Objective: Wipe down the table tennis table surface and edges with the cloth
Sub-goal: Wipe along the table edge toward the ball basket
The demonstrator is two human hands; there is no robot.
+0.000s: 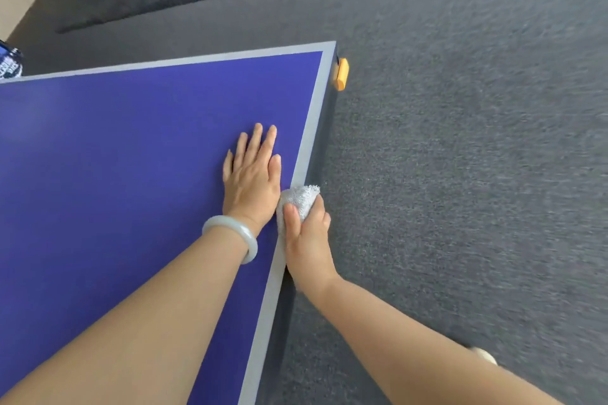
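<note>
Grey carpet [460,174] fills the right of frame; blue bench [115,158] takes the left. Left hand [251,181] lies flat by the grey border, fingers [256,141] straight, holding nothing. Right hand [307,240] grips the bunched cloth [297,199] against the bench edge, frame centre. Risk: the cloth slips off the edge if pressure drops; the bracelet [232,233] could scuff the top.
</note>
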